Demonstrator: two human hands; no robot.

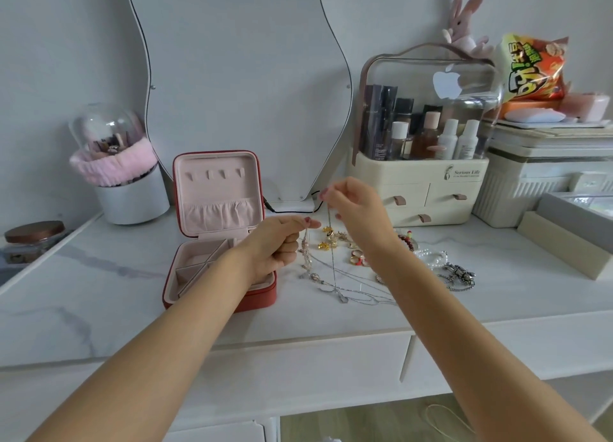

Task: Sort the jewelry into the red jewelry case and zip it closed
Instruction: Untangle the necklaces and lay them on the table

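The red jewelry case [217, 229] stands open on the white marble table [99, 292], its pink lid upright with several hooks and a pouch. My left hand [280, 242] is above the case's right edge and pinches a thin silver necklace chain [333, 269]. My right hand [355, 209] pinches the same chain higher up, so it hangs down to a pendant [341, 297] on the table. Gold earrings [328, 239], rings [358, 259], a red bead bracelet [408, 241], pearls [431, 255] and a dark metal chain [459, 274] lie to the right of the case.
A wavy mirror [238, 76] leans on the wall behind. A cream cosmetics organizer [421, 179] stands at back right, a brush holder with a pink band [122, 176] at back left. Grey and beige boxes [570, 236] sit at the far right. A black cable [292, 209] runs behind the case.
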